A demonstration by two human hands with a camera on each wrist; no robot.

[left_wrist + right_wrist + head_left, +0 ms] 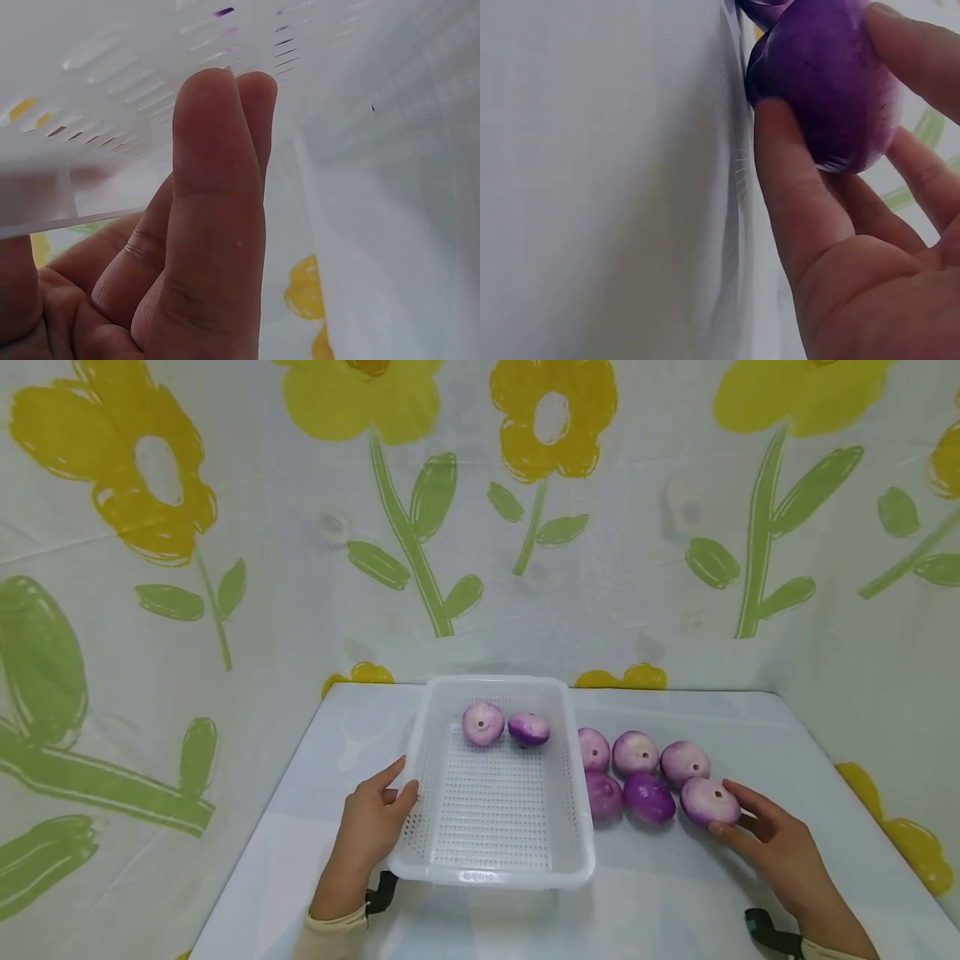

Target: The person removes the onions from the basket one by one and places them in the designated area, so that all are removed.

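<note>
A white perforated plastic basket (491, 872) stands on the table with two purple onions inside: a pale one (482, 724) and one lying tilted (528, 730). At the basket's left side, my left hand (372, 820) holds the rim. Up close in the left wrist view, fingers (214, 202) lie along the outside of its slotted wall (112, 67). My right hand (776, 843) grips a purple onion (708, 802) at the right end of a group. The right wrist view has thumb and fingers around this onion (825, 82), near the table surface.
Right of the basket, other onions sit close together in two rows, among them a dark purple one (649, 798) and a paler one (685, 764). The white table (667, 902) meets a flower-printed cloth (600, 610) behind and at both sides.
</note>
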